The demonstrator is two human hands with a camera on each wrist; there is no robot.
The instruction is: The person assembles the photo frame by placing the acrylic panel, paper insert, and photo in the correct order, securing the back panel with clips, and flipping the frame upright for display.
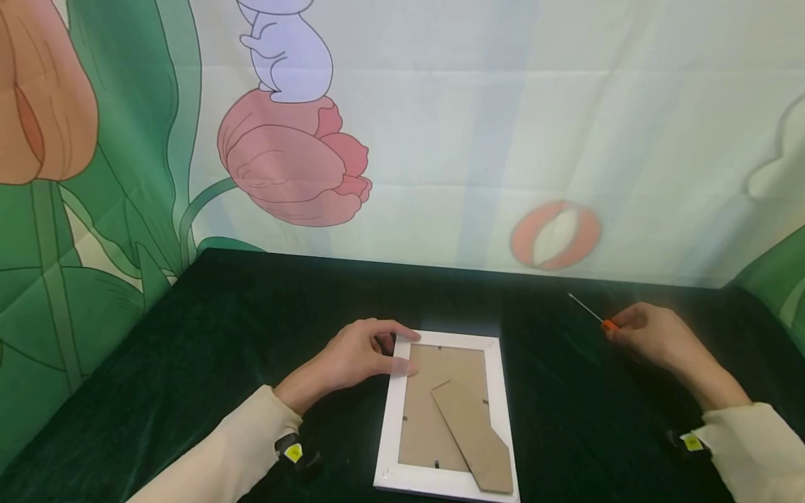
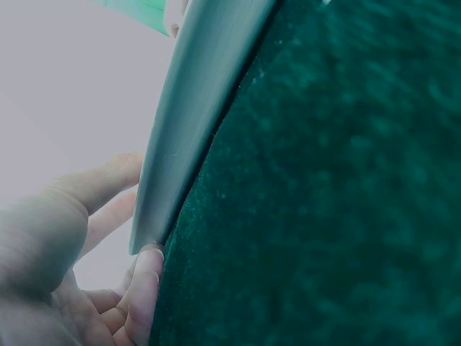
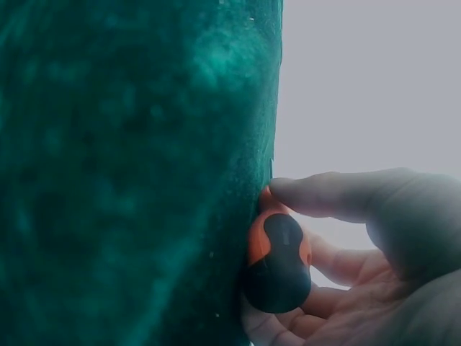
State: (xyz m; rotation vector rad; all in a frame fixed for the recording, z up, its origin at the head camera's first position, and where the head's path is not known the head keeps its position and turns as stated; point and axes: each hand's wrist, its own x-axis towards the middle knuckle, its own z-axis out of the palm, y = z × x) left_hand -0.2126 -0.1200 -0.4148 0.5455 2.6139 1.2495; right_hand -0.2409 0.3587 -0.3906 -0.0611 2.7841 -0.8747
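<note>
A white picture frame (image 1: pixel 393 419) lies back side up on the dark green cloth, its brown backing board (image 1: pixel 428 398) and slanted stand leg (image 1: pixel 474 440) showing. Small dark tabs sit along the edges of the board. At the frame's upper left corner, my left hand (image 1: pixel 355 356) rests with thumb and fingers on the border; the left wrist view has them at the frame's side (image 2: pixel 191 108). Off to the right, my right hand (image 1: pixel 660 339) pinches the orange and black handle (image 3: pixel 277 259) of a screwdriver (image 1: pixel 588 309), whose thin metal shaft points up and left.
Dark green velvety cloth (image 1: pixel 251 321) covers the table. Behind its far edge hangs a pale curtain (image 1: pixel 440 140) printed with tulips, leaves and a ball. A dark wrist device with a yellow tag (image 1: pixel 293 453) is on the left wrist, and a similar one (image 1: pixel 692 441) on the right.
</note>
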